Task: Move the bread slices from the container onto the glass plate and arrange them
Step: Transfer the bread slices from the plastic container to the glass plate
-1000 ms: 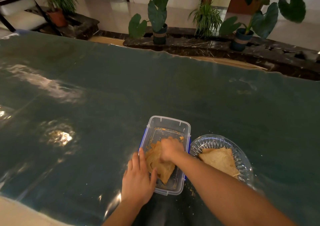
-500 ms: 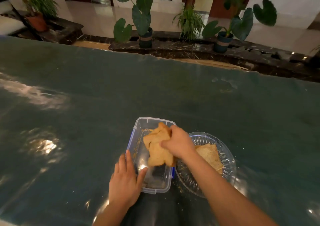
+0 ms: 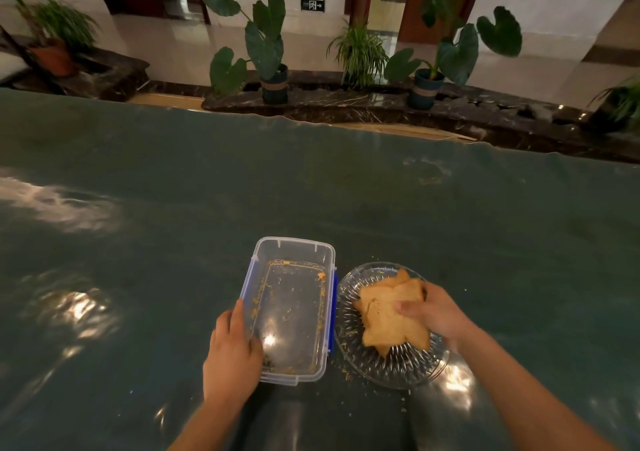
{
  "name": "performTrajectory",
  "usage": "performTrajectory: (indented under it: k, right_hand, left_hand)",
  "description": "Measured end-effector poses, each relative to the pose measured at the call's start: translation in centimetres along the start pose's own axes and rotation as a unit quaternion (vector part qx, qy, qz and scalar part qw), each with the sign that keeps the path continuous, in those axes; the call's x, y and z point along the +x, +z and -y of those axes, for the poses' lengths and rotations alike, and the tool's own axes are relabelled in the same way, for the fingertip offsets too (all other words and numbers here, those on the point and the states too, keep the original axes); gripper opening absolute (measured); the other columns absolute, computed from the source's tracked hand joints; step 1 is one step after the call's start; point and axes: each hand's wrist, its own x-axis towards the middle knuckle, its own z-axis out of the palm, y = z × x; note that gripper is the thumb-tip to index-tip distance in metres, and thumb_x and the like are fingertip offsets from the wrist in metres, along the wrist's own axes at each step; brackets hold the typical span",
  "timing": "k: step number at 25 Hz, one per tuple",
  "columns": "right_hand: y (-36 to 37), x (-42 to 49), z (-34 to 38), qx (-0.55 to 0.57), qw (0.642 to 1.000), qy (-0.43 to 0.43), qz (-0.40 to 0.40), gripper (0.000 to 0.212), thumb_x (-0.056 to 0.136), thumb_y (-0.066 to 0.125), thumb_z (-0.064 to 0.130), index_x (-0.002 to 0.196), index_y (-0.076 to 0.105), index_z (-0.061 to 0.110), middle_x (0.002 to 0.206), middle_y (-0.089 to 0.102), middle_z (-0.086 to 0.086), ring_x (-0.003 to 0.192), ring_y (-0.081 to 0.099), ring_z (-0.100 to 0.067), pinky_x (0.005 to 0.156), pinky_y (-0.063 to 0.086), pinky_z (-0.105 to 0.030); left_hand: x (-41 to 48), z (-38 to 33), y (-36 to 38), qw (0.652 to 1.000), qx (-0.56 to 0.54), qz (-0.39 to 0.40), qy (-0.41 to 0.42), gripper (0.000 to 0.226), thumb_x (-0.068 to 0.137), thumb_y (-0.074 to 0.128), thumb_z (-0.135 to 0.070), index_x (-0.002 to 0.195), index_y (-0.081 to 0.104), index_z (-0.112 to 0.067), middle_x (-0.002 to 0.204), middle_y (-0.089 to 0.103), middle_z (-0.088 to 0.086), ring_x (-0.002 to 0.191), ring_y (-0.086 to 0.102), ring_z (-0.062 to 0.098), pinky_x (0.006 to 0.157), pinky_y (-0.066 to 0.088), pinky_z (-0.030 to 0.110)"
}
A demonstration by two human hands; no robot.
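Observation:
A clear plastic container (image 3: 292, 253) with blue clips sits on the table and holds only crumbs. My left hand (image 3: 232, 350) rests on its near left corner, thumb over the rim, gripping it. To its right stands a round glass plate (image 3: 398, 367). Several toasted bread slices (image 3: 388, 315) lie stacked over the plate. My right hand (image 3: 433, 312) pinches the top slices from the right side, thumb on top.
The table (image 3: 346, 194) is covered by a shiny dark green sheet with light glare patches at the left. Crumbs lie around the plate's near edge. Potted plants (image 3: 270, 52) on a dark stone ledge stand beyond the far table edge.
My right hand lifted bread slices out of the container and carried them right, over the slice on the glass plate. The container now holds only crumbs. My left hand stayed on the container.

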Motion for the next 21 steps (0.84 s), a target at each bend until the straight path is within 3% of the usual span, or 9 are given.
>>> performTrajectory:
  k: [2, 4, 6, 9, 13, 18, 21]
  right_hand:
    - [0.3, 1.1, -2.1, -0.111, 0.993, -0.009, -0.025, 0.046, 0.077, 0.079, 0.015, 0.118, 0.059, 0.007, 0.109, 0.069, -0.013, 0.101, 0.066, -0.033, 0.089, 0.053, -0.05]
    - [0.5, 1.9, -3.4, -0.271, 0.956, -0.026, -0.111, 0.045, 0.076, 0.078, 0.032, 0.114, 0.062, 0.012, 0.107, 0.068, -0.009, 0.1, 0.063, -0.03, 0.087, 0.052, -0.041]
    - [0.6, 2.0, -4.1, -0.333, 0.926, -0.031, -0.172, 0.05, 0.074, 0.075, 0.044, 0.114, 0.062, 0.015, 0.114, 0.062, -0.01, 0.106, 0.058, -0.031, 0.089, 0.049, -0.04]
    - [0.7, 2.3, -4.8, -0.292, 0.943, -0.028, -0.157, 0.046, 0.077, 0.071, 0.046, 0.111, 0.061, 0.017, 0.108, 0.064, -0.006, 0.098, 0.061, -0.028, 0.087, 0.052, -0.042]
    - [0.9, 2.3, -5.2, -0.261, 0.952, -0.043, -0.153, 0.04, 0.079, 0.069, 0.044, 0.11, 0.06, 0.02, 0.092, 0.06, 0.006, 0.082, 0.056, -0.017, 0.073, 0.046, -0.034]
    - [1.1, 2.4, -5.2, -0.264, 0.951, -0.041, -0.158, 0.033, 0.082, 0.067, 0.043, 0.105, 0.057, 0.022, 0.094, 0.062, 0.005, 0.081, 0.058, -0.017, 0.07, 0.043, -0.031]
    - [1.2, 2.2, -5.0, -0.24, 0.957, -0.05, -0.157, 0.017, 0.084, 0.065, 0.041, 0.093, 0.055, 0.032, 0.085, 0.063, 0.013, 0.072, 0.057, -0.007, 0.065, 0.045, -0.031]
  left_hand:
    - [0.5, -0.2, -0.5, 1.0, -0.009, -0.01, -0.015, 0.063, 0.089, 0.046, -0.013, 0.147, 0.027, -0.028, 0.127, 0.049, 0.002, 0.092, 0.055, 0.021, 0.073, 0.05, 0.04]
    - [1.3, -0.1, -1.0, 1.0, -0.009, -0.013, -0.026, 0.056, 0.091, 0.041, -0.011, 0.145, 0.036, -0.026, 0.119, 0.058, 0.005, 0.082, 0.055, 0.02, 0.072, 0.047, 0.037]
    - [1.8, -0.3, -1.7, 1.0, -0.017, -0.016, -0.017, 0.048, 0.089, 0.038, -0.007, 0.13, 0.051, -0.027, 0.1, 0.065, 0.003, 0.074, 0.059, 0.021, 0.069, 0.051, 0.037]
    - [2.3, -0.3, -2.7, 1.0, 0.0, -0.021, 0.001, 0.044, 0.083, 0.038, -0.001, 0.108, 0.06, -0.029, 0.075, 0.062, -0.001, 0.063, 0.058, 0.021, 0.06, 0.051, 0.035]
    - [3.7, 0.9, -4.4, 0.999, 0.024, -0.044, 0.002, 0.05, 0.079, 0.04, 0.004, 0.107, 0.064, -0.03, 0.067, 0.062, -0.002, 0.059, 0.057, 0.023, 0.056, 0.044, 0.031]
    - [6.6, 4.5, -7.2, 0.993, 0.015, -0.096, -0.069, 0.049, 0.079, 0.043, 0.005, 0.111, 0.067, -0.023, 0.082, 0.07, 0.017, 0.068, 0.061, 0.039, 0.063, 0.048, 0.038]
    - [8.5, 6.7, -8.4, 0.985, 0.017, -0.129, -0.112, 0.053, 0.078, 0.045, 0.004, 0.121, 0.065, -0.019, 0.097, 0.071, 0.027, 0.083, 0.064, 0.048, 0.074, 0.051, 0.049]
